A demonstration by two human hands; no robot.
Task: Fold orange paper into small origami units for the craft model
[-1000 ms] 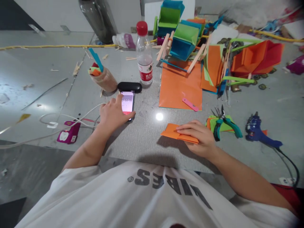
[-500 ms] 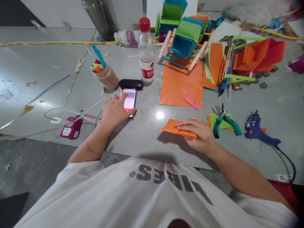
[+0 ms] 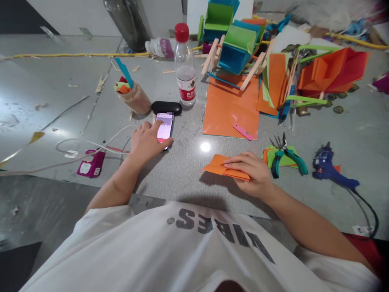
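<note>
Closest in, a white shirt is filling the near edge. Just beyond it, the right hand is grasping a folded orange paper above the near part of the table, fingers lying across its top. The paper is looking bright and plain, its flat layers showing along the near edge, its left end tapering to a corner. To the left, the left hand is spreading loosely over a phone, touching it without closing around it; the screen is glowing pale, with a red band low down. Pliers are resting on green and orange scraps beside the right hand. Farther off, a black case is lying at the phone's top end, and a red-capped bottle is standing behind it
</note>
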